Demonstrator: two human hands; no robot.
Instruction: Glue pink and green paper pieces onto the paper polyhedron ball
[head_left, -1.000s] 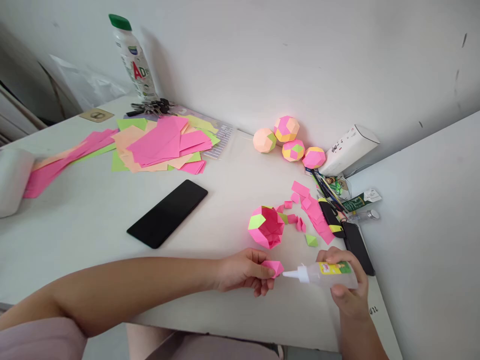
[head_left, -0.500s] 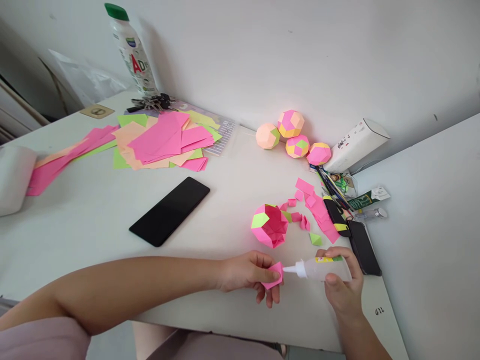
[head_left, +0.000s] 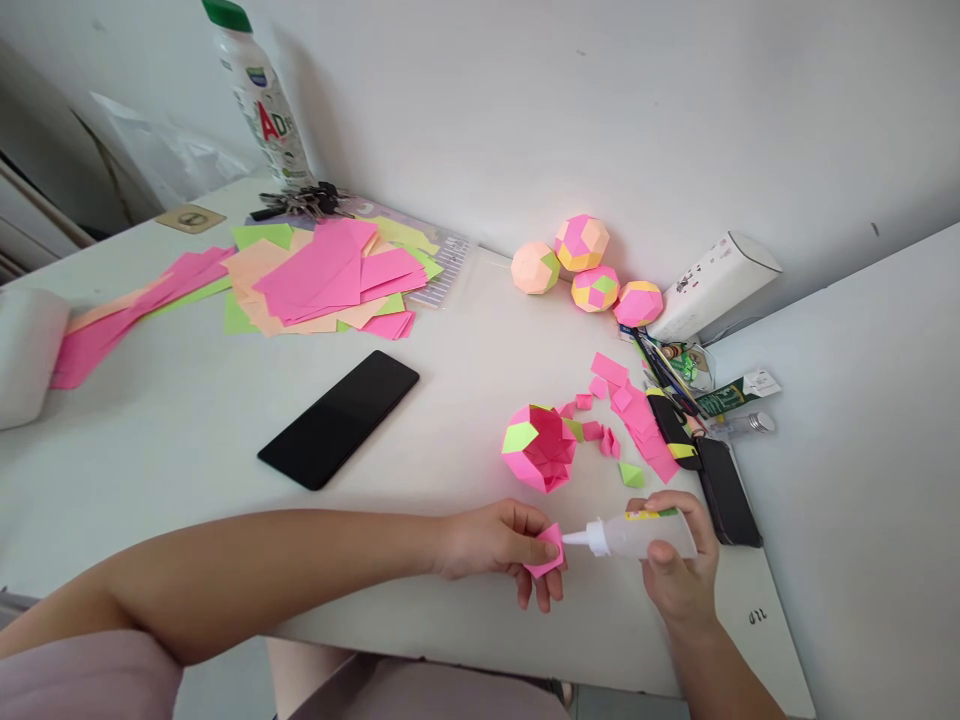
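Observation:
Between the thumb and fingers of my left hand (head_left: 510, 545) is a small folded pink paper piece (head_left: 546, 557). My right hand (head_left: 686, 570) grips a clear glue bottle (head_left: 637, 535) lying sideways, its thin white nozzle pointing left and touching or almost touching the pink piece's edge. Just beyond my left hand sits a partly built paper ball (head_left: 538, 450), pink with green facets and an open hollow side. Several small folded pink pieces (head_left: 592, 431) and a green folded piece (head_left: 631, 475) lie to its right.
Four finished paper balls, one of them peach (head_left: 535, 268), rest by the wall beside a white box (head_left: 712, 285). A black phone (head_left: 339, 420) lies left of centre. Behind it are coloured paper sheets (head_left: 322, 275), keys (head_left: 307, 200) and a white bottle (head_left: 262, 100). A dark case (head_left: 727, 490) lies right.
My right hand and the glue bottle have shifted slightly left, keeping the nozzle at the pink piece. My left hand stays nearly still, and the view has tilted a little.

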